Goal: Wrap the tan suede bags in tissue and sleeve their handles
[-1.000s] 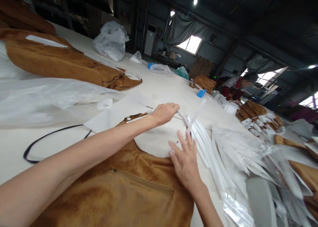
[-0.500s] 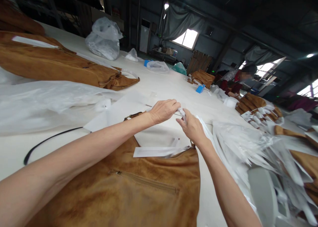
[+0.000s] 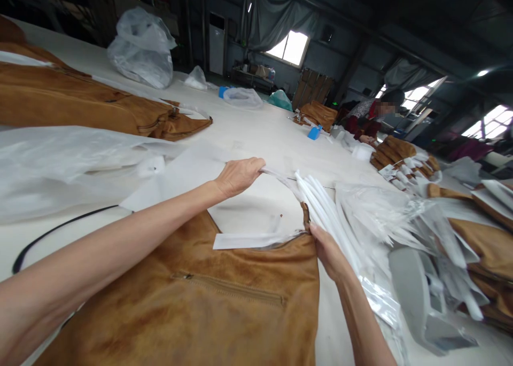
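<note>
My left hand point(image 3: 239, 177) is shut on the end of a thin white strip point(image 3: 278, 177) that arcs toward a bundle of long white plastic strips point(image 3: 324, 216). My right hand point(image 3: 327, 252) grips the top edge of a tan suede bag point(image 3: 180, 307), close beside the bundle. The bag has a zipped pocket point(image 3: 228, 290) on its front. A flat white paper strip point(image 3: 256, 240) lies along the bag's opening, and a white sheet point(image 3: 248, 208) lies beyond it. My left forearm hides part of the bag's left side.
More tan suede bags point(image 3: 80, 104) lie at the left beyond a clear plastic sheet point(image 3: 68, 163), and a black strap point(image 3: 68, 232) lies on the white table point(image 3: 256, 125). Plastic bags, a blue object point(image 3: 315, 133), stacked tan pieces point(image 3: 395, 155) and a seated co-worker point(image 3: 360, 124) are farther off.
My hands have moved apart: the left went leftward with the strip, and the right dropped to the bag's edge. The view has swung slightly, shifting the scene left.
</note>
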`<state>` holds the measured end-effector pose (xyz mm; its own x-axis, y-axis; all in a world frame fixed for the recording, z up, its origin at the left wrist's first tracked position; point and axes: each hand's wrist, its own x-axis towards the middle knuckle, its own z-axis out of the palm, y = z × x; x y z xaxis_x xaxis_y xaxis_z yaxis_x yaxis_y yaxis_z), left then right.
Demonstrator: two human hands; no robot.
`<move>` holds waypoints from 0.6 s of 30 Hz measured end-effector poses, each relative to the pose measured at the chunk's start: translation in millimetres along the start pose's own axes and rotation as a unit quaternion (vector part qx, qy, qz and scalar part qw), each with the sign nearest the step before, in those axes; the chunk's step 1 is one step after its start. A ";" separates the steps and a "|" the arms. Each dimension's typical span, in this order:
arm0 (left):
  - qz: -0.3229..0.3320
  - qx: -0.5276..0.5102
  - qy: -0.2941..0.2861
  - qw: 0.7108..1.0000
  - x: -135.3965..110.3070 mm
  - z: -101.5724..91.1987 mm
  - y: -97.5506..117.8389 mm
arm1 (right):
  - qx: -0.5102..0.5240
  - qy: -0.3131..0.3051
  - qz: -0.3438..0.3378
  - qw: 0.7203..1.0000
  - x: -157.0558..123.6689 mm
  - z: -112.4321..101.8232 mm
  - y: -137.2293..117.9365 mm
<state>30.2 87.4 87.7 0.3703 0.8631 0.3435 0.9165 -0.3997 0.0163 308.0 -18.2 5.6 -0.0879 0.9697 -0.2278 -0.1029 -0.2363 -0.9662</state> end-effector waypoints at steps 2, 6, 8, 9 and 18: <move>-0.007 -0.008 -0.007 1.000 -1.2 6.3 -2.8 | 0.082 -0.045 0.018 0.995 -15.9 1.7 17.6; -0.021 -0.013 -0.007 1.000 -11.2 18.6 3.6 | 0.156 0.028 -0.003 0.987 -27.7 19.0 35.3; -0.009 -0.013 0.007 1.000 -20.6 20.8 20.5 | 0.128 0.074 -0.038 0.988 -26.4 27.4 38.3; 0.009 -0.026 0.003 1.000 -25.7 20.9 32.5 | 0.103 0.095 -0.059 0.988 -25.3 30.6 39.3; -0.038 -0.398 -0.170 0.901 -41.3 41.0 135.0 | -0.182 0.212 -0.136 0.950 -40.1 47.9 38.5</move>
<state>144.8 10.4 37.2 0.4599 0.8879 0.0084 0.5927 -0.3140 0.7417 260.1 -69.2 -16.7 0.3086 0.9475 0.0834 0.2915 -0.0107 -0.9565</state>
